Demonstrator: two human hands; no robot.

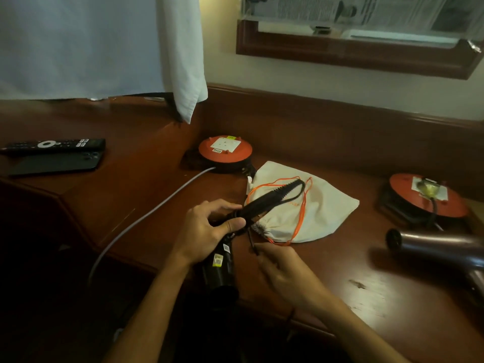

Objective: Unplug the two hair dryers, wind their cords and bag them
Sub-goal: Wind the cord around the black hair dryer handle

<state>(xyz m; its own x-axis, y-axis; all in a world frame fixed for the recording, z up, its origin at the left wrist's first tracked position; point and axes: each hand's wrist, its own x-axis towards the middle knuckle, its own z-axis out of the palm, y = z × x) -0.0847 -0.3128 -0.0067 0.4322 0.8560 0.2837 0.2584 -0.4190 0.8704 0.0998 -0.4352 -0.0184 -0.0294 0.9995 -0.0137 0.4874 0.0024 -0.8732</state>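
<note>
Winding cord on 1 black dryer, just left of the white bag.

Black dryer (pixel 220 265) gripped in left hand (pixel 207 231), long axis running from desk edge toward white bag (pixel 301 205); looped cord (pixel 277 195) lying over bag. Right hand (pixel 282 271) nearer bag, apparently pinching cord end. Second dryer (pixel 440 247) right of bag, cropped, possibly plugged in.

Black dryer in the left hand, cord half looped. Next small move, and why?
Probably: the right hand lays the next turn of the thin black cord against the black hair dryer. The left hand grips the dryer with a cord loop sticking out over the white drawstring bag, the right hand pinches the loose run, and the bag lies flat, unfilled.
</note>
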